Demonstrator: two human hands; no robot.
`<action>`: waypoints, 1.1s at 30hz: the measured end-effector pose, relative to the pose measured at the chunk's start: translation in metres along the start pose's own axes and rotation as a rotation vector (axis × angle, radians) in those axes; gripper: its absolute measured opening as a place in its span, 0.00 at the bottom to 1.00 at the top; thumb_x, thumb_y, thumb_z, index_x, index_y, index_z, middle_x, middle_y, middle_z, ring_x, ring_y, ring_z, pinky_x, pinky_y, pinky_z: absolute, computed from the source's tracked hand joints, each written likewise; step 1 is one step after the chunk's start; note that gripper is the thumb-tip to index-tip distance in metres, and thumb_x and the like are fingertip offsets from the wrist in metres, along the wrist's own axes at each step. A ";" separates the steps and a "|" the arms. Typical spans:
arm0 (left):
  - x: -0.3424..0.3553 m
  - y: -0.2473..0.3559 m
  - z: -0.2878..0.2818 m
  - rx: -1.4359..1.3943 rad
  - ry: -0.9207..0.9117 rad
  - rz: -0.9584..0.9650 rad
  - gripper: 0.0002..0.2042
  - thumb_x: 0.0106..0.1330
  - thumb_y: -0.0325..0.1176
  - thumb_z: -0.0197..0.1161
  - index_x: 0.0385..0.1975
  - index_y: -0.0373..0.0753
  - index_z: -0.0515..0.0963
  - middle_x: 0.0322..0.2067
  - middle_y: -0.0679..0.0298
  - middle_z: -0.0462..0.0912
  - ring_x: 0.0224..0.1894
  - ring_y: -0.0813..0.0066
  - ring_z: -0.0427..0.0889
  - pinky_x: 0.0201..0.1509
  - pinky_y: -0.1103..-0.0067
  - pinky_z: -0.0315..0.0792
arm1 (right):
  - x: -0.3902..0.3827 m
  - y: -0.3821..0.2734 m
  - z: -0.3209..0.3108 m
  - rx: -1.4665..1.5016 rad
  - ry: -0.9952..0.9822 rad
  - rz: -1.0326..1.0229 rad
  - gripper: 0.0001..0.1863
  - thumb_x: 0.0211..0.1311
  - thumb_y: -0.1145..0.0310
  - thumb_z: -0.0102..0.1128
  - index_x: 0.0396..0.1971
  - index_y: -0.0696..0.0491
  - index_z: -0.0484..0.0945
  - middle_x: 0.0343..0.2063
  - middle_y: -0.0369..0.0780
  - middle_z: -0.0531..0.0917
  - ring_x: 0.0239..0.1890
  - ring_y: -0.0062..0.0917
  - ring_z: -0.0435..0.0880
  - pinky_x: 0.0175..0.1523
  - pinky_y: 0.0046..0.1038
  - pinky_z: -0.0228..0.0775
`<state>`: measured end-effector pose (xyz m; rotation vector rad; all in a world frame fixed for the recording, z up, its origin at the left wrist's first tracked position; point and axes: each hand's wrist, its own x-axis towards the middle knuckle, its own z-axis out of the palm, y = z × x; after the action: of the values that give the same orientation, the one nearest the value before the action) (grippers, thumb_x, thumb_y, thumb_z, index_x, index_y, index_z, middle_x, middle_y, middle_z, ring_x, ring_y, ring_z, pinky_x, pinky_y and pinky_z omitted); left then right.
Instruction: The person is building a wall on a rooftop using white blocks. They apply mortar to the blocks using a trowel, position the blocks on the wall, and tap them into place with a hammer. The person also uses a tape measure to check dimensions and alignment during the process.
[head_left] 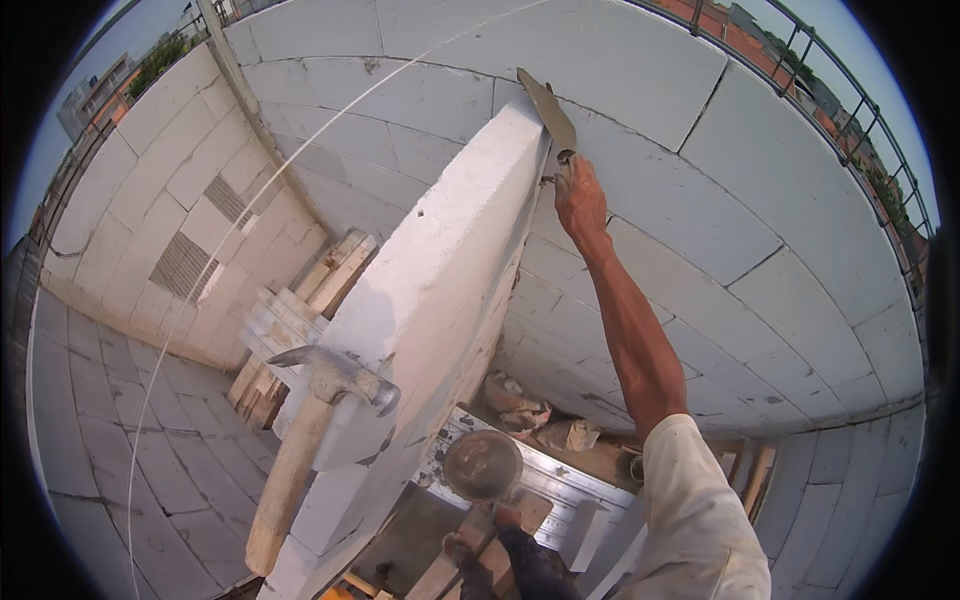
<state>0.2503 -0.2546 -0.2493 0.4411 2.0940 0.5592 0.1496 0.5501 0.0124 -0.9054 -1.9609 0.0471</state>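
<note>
My right hand (578, 195) grips a metal trowel (548, 110) by its handle, with the blade angled up against the top end of a narrow white block wall (420, 280), where it meets the larger wall behind. A claw hammer (290, 470) with a wooden handle and metal head lies on the near part of the narrow wall, toward the lower left. My left hand is not in view.
A large block wall (770, 280) with a railing on top spans the back and right. Below are a round pan (482, 464), a metal platform (590, 505), wooden planks with two feet on them, and sacks (515, 405). Timber is stacked left. A white line (170, 330) crosses the view.
</note>
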 end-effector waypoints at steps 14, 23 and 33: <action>-0.033 -0.044 0.000 -0.122 0.008 0.055 0.15 0.70 0.41 0.61 0.36 0.33 0.82 0.30 0.53 0.81 0.35 0.61 0.76 0.39 0.62 0.70 | 0.038 -0.026 -0.161 -0.288 -0.341 -0.036 0.16 0.63 0.73 0.61 0.50 0.59 0.75 0.44 0.55 0.85 0.43 0.55 0.87 0.45 0.50 0.81; -0.050 -0.065 0.001 -0.170 0.040 0.052 0.15 0.71 0.40 0.59 0.32 0.32 0.82 0.25 0.54 0.80 0.30 0.64 0.75 0.34 0.62 0.69 | 0.086 -0.090 -0.179 -0.547 -0.520 -0.030 0.14 0.59 0.77 0.53 0.43 0.61 0.81 0.35 0.54 0.88 0.39 0.54 0.89 0.46 0.51 0.81; -0.058 -0.101 0.012 -0.138 -0.048 -0.059 0.17 0.73 0.38 0.56 0.28 0.32 0.82 0.20 0.55 0.80 0.25 0.66 0.73 0.29 0.62 0.67 | 0.128 -0.101 -0.164 -0.616 -0.632 -0.054 0.15 0.57 0.69 0.58 0.39 0.60 0.86 0.36 0.57 0.88 0.40 0.54 0.90 0.46 0.49 0.83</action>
<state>0.2808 -0.3653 -0.2709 0.3101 2.0011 0.6479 0.1820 0.5028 0.2369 -1.3462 -2.6548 -0.3623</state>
